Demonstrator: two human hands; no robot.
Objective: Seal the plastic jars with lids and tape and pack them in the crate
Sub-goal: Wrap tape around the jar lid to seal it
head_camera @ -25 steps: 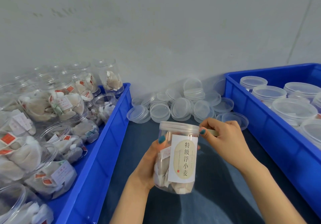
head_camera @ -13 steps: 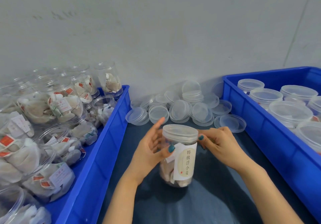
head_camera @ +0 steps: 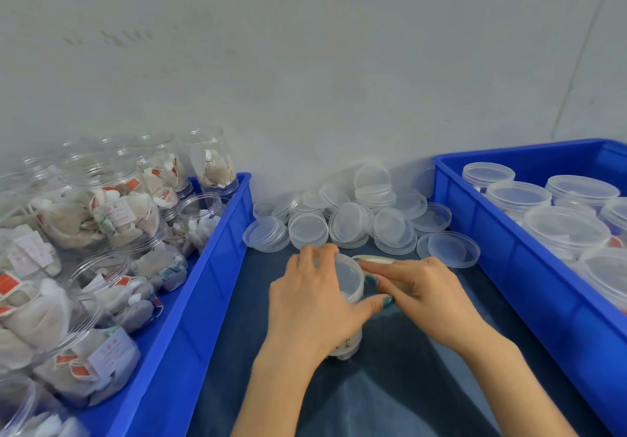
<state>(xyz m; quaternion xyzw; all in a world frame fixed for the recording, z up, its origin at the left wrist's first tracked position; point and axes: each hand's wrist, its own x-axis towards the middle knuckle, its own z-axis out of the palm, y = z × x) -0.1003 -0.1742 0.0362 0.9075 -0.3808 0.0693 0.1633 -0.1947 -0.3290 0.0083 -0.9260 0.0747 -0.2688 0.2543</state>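
Jar upright on bench, lid on. Left grip curls round lid rim; right grip pinches tape against it. Likely light, thin-walled, slick: hold at stiff rim, not body.

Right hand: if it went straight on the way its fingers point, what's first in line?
The right hand, holding a tape roll, points left at the lid of the jar, fingertips apparently touching its rim; beyond, the left hand gripping it.

Loose lids lie between left crate and right crate.
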